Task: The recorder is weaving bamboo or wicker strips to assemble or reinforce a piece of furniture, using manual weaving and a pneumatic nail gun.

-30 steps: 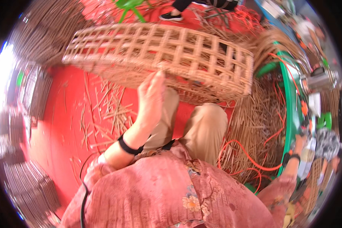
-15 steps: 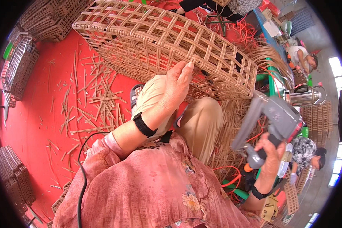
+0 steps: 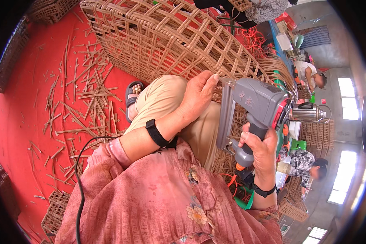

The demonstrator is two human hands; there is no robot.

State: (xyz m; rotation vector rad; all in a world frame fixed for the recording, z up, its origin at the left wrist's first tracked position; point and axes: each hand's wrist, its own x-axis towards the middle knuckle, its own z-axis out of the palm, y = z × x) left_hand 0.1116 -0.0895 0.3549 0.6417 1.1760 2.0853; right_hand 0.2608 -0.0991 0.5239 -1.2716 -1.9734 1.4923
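Right hand (image 3: 262, 148) wraps a grey nail gun (image 3: 259, 99); left hand (image 3: 199, 94) pinches the edge of a woven basket (image 3: 166, 40).
The nail gun's nose points left at the basket's edge, just beside the left hand, its straight magazine (image 3: 226, 118) running back toward the person. The basket stands tilted before the knees (image 3: 166, 87), long axis slanting from upper left to lower right. Cut strips (image 3: 80, 129) litter the red floor (image 3: 24, 110).

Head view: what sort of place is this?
Probably a basket-making workshop: a large woven basket lies before the person, cut strips litter the red floor, and the right hand holds a grey nail-gun-like tool.
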